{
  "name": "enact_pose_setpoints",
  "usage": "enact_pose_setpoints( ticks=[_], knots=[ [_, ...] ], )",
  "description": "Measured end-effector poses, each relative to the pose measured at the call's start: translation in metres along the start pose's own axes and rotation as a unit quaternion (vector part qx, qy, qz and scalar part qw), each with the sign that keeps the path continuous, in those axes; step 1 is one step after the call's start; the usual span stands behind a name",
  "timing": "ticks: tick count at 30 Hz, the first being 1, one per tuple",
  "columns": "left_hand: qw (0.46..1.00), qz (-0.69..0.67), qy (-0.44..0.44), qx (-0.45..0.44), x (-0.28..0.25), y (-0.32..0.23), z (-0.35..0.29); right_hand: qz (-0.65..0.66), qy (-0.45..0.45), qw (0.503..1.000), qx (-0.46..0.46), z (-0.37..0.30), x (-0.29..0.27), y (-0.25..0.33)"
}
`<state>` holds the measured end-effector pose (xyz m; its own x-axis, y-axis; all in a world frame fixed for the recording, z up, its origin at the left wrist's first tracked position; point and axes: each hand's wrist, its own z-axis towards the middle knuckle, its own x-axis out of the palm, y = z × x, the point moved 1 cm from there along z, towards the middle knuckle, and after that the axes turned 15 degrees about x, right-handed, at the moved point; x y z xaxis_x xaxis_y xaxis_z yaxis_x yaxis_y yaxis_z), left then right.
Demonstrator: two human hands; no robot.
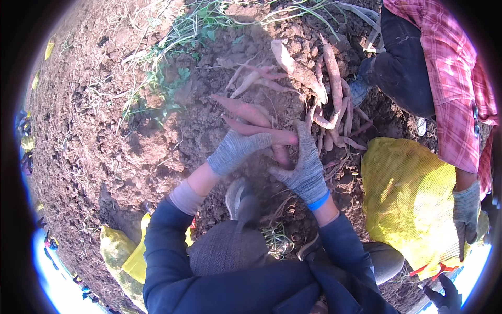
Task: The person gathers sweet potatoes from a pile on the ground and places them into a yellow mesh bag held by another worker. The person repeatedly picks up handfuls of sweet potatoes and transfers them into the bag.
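A long pinkish sweet potato (266, 133) lies across between my two gloved hands. My left hand (238, 152), in a grey knit glove, is closed on its lower side, fingers partly hidden. My right hand (305, 170), in a matching glove with a blue cuff, curls round its right end, with thumb and fingers on either side. A second sweet potato (243, 109) shows just beyond, and part of another (281, 154) hangs below between the hands. Thinner pale roots (256, 78) lie on the soil farther off.
To the right of my hands is a pile of sweet potatoes (334, 78). A yellow mesh sack (405, 193) stands at right, by a co-worker's gloved hand (466, 209) and plaid sleeve (455, 104). Another yellow sack (117, 251) lies lower left. Green vines (178, 47) cover soil ahead.
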<state>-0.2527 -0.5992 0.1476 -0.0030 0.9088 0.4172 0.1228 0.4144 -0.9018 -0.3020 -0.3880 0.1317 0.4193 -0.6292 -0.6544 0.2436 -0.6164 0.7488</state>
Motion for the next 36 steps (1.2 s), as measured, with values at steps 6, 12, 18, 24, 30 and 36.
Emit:
enact_pose_setpoints(
  ticks=[6, 12, 18, 24, 30, 36],
  knots=[
    [0.952, -0.172, -0.231, -0.105, -0.024, 0.065, 0.006, 0.082, 0.106, 0.975, 0.179, -0.022, 0.027, -0.033],
    [0.912, 0.166, -0.354, -0.123, -0.182, 0.080, 0.077, 0.168, 0.080, 0.929, 0.321, -0.044, 0.027, -0.081],
    [0.870, 0.417, -0.188, -0.184, -0.190, 0.096, 0.155, 0.093, 0.021, 0.952, 0.290, -0.037, 0.016, -0.090],
    [0.908, 0.382, -0.121, -0.122, -0.190, 0.095, 0.149, -0.089, -0.112, 0.987, 0.071, 0.075, 0.019, -0.060],
    [0.903, 0.404, -0.096, -0.109, -0.154, 0.079, 0.131, -0.298, 0.021, 0.953, -0.051, 0.175, 0.057, -0.030],
    [0.721, 0.665, -0.030, -0.193, -0.115, 0.045, 0.127, -0.396, 0.068, 0.915, 0.041, 0.191, 0.073, -0.007]
  ],
)
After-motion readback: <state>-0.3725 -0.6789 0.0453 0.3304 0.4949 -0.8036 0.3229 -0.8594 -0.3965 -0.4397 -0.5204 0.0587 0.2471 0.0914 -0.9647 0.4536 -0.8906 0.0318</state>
